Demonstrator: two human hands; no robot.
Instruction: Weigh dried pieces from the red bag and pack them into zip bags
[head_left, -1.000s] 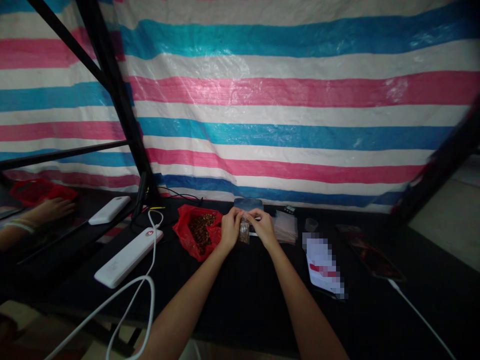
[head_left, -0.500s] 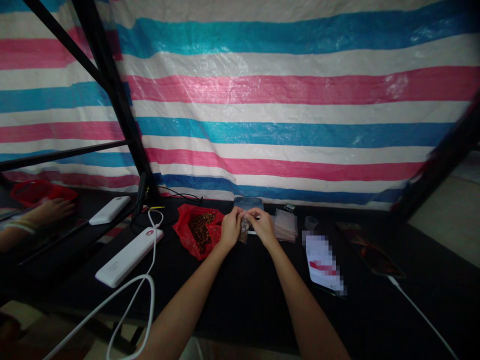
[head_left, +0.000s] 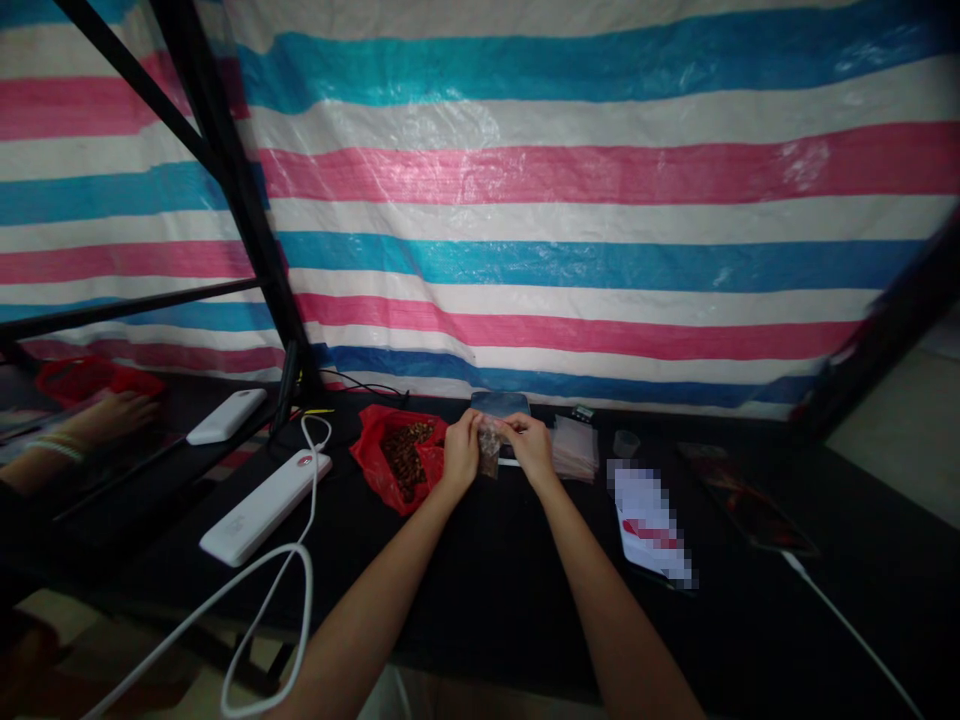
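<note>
**Hands pinching small clear bag at its top**

Left hand (head_left: 460,452) & right hand (head_left: 531,449) both clamped on the top edge of a small clear bag (head_left: 489,450) w/ brown bits inside, held just above the black table (head_left: 487,590). Red bag (head_left: 397,462) of the same bits lay just left. Looked like the sealing step; next move prob calls for pressing fingertips along the strip w/o tipping it.

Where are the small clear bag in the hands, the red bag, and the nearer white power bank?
Small clear bag (head_left: 489,452), head view, on its brown filling between the hands.
Red bag (head_left: 379,470), head view, on its left wall.
Power bank (head_left: 262,506), head view, on its flat top.
</note>
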